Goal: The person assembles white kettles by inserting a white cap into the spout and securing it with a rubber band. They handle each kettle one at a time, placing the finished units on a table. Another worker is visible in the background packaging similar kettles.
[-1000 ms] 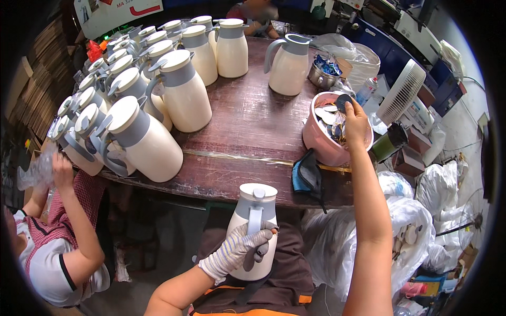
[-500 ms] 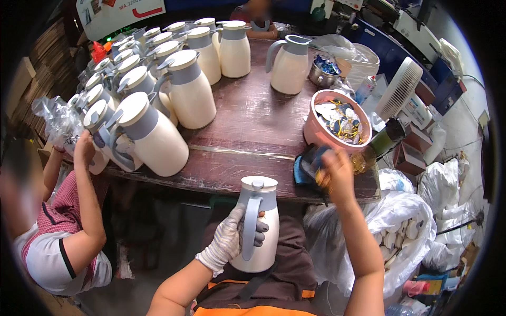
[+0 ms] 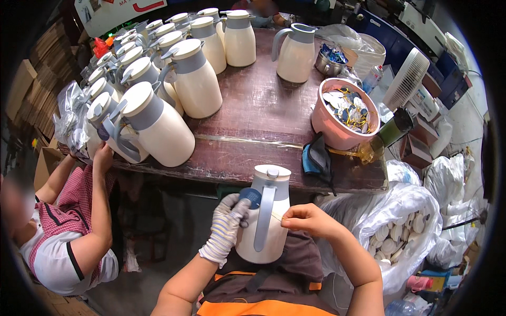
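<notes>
A cream vacuum jug [image 3: 276,239] with a grey collar and white lid stands upright at my lap, its grey handle turned toward me. Beside that handle, my gloved left hand [image 3: 229,218] pinches a round dark blue hang tag [image 3: 250,197]. My bare right hand [image 3: 308,218], at the other side of the handle, has thumb and forefinger closed on a thin yellowish string [image 3: 276,216]. Whether the string passes round the handle is too small to tell. Many more tags with yellow strings lie in a pink bucket [image 3: 337,129] on the table.
Several similar jugs [image 3: 197,89] crowd the table's left, with one jug [image 3: 296,55] apart. A black-and-blue pouch [image 3: 316,158] lies near the front edge. At left a co-worker [image 3: 79,226] handles a jug. A plastic-lined sack of white lids [image 3: 400,234] stands right.
My right hand has come from beside the bucket to the jug's handle. My left hand has let go of the handle and now pinches the blue tag. The view has shifted slightly.
</notes>
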{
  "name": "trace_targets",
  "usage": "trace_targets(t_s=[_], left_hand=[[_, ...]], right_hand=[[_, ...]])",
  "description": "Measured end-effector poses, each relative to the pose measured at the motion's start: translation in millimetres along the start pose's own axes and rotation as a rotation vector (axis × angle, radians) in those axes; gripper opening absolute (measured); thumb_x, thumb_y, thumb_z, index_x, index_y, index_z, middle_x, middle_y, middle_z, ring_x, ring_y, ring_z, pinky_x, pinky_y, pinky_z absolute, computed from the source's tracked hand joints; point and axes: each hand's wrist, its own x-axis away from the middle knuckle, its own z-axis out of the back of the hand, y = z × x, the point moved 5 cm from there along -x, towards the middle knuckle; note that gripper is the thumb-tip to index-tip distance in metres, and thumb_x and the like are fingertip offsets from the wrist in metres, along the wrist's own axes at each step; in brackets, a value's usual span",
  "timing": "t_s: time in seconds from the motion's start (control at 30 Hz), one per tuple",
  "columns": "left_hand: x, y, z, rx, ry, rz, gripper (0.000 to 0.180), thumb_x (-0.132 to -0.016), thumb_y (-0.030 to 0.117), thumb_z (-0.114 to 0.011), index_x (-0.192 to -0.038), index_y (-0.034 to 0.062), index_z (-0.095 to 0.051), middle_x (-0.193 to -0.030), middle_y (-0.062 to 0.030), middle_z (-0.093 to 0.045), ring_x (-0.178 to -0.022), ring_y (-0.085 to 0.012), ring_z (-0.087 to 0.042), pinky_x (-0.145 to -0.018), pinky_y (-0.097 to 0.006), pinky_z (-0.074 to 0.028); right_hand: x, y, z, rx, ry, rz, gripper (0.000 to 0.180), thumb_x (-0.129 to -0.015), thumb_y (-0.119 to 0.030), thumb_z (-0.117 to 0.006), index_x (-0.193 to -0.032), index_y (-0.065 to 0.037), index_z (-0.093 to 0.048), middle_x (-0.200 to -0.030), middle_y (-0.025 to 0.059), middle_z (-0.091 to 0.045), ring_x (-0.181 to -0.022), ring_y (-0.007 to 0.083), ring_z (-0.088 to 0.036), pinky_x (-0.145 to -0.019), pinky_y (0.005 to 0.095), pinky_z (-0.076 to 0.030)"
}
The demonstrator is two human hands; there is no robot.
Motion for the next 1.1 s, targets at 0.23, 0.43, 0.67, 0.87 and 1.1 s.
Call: trace_targets(t_s=[0.23,0.43,0.67,0.87,1.1], left_hand=[[21,28,-19,-0.009,-0.094,-0.554,0.012,-0.097,0.01,-0.055,-0.108,0.005,-0.058,-0.094,-0.0023,-0.066,-0.08,-0.0063,-0.06,-0.075,-0.024,-0.053],[54,67,-41,-0.941,-0.258,-1.149,0.029,-0.075,0.001,-0.071,-0.103,0.0062,-0.067,-0.096,-0.0125,-0.067,-0.08,-0.0305,-0.068,-0.069,-0.036,-0.055],[26,11,-34,-0.132,-0.415,-0.284,0.061,-0.082,0.024,-0.076,-0.129,0.0037,-0.042,-0.111,-0.0057,-0.057,-0.1,-0.0145,-0.058,-0.085,-0.028,-0.049],[21,10,-28,0.01,-0.288,0.127,0.03,-0.087,0.021,-0.071,-0.109,0.0077,-0.057,-0.074,0.0045,-0.054,-0.054,-0.003,-0.046,-0.047,-0.019,-0.039],[16,15,-10,-0.053,-0.249,0.0,0.045,-0.085,0.022,-0.072,-0.123,0.0034,-0.055,-0.077,0.0039,-0.058,-0.052,-0.0014,-0.044,-0.044,-0.018,-0.035]], right_hand=[[4,-38,-22,-0.384,0.018,0.418,0.032,-0.095,-0.007,-0.05,-0.126,0.0,-0.058,-0.099,0.009,-0.066,-0.075,0.0107,-0.062,-0.059,0.0185,-0.044],[9,-65,-52,0.015,0.094,0.318,0.045,-0.087,-0.015,-0.07,-0.13,-0.009,-0.057,-0.092,0.004,-0.067,-0.066,0.0089,-0.057,-0.057,0.0202,-0.046],[11,-89,-47,0.772,0.385,0.72,0.025,-0.072,-0.022,-0.081,-0.084,-0.007,-0.066,-0.083,0.0066,-0.065,-0.077,0.0221,-0.061,-0.069,0.0323,-0.048],[6,-70,32,0.955,0.979,0.824,0.023,-0.074,-0.018,-0.078,-0.074,-0.004,-0.059,-0.072,0.0092,-0.057,-0.067,0.0246,-0.054,-0.061,0.0341,-0.043],[5,24,50,0.17,0.751,0.393,0.024,-0.082,-0.017,-0.074,-0.076,-0.003,-0.056,-0.07,-0.0019,-0.057,-0.064,0.0038,-0.047,-0.058,0.0196,-0.038]])
